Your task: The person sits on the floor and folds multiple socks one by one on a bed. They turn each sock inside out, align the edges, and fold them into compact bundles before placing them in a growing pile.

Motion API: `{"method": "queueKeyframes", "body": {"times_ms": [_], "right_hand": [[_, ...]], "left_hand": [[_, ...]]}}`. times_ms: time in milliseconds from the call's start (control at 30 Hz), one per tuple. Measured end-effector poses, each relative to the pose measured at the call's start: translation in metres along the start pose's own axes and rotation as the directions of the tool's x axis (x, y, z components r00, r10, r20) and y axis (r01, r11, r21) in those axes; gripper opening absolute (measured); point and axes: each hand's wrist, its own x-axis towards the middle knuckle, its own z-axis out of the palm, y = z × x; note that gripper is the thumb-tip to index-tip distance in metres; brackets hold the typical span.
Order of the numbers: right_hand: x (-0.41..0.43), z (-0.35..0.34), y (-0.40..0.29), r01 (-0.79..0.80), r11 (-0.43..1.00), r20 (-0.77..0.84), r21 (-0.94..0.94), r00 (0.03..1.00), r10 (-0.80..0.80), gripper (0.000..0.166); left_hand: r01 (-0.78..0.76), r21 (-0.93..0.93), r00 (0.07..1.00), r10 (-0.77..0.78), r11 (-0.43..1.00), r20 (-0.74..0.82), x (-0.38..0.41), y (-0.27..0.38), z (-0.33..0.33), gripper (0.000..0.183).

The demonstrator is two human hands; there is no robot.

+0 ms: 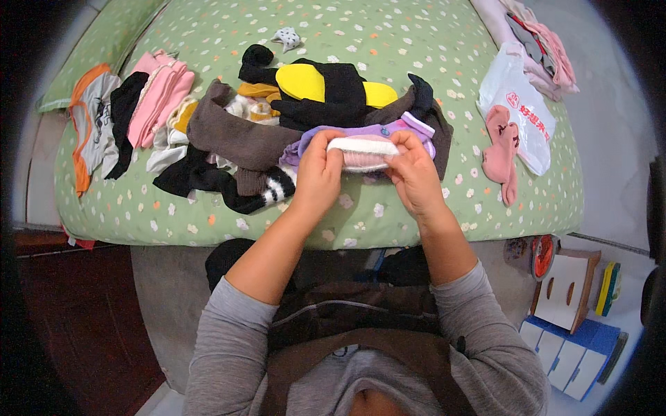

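Between my two hands, a pink sock with a white cuff (pixel 361 146) is stretched sideways above the edge of the bed. My left hand (pixel 321 169) grips one end of the cuff, and my right hand (pixel 413 169) pinches the other end. Just behind lies a purple sock (pixel 372 130) with a white-edged cuff. Farther back is a pile with a black garment with yellow patches (pixel 346 91), dark brown cloth (pixel 223 127) and a black sock with white stripes (pixel 234 195). A pair of pink socks (pixel 502 151) lies to the right, partly over a white plastic bag (pixel 528 112).
The bed has a green floral sheet (pixel 416 31). Folded pink cloth (pixel 161 96) and an orange-trimmed grey garment (pixel 96 125) lie left. A small spotted cloth item (pixel 287 38) sits at the back. Folded clothes (pixel 546 49) are at the far right; small drawers (pixel 570 353) stand on the floor.
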Motion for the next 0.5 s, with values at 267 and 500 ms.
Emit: {"method": "queueKeyframes", "body": {"times_ms": [267, 500], "right_hand": [[0.0001, 0.0063, 0.0031, -0.084, 0.931, 0.059, 0.355, 0.996, 0.067, 0.023], [0.0002, 0.0072, 0.0036, -0.206, 0.881, 0.195, 0.425, 0.972, 0.133, 0.032]], "left_hand": [[0.350, -0.735, 0.933, -0.289, 0.581, 0.215, 0.0054, 0.0040, -0.0062, 0.017], [0.330, -0.789, 0.942, -0.230, 0.518, 0.242, 0.0068, 0.0048, -0.0068, 0.017]]}}
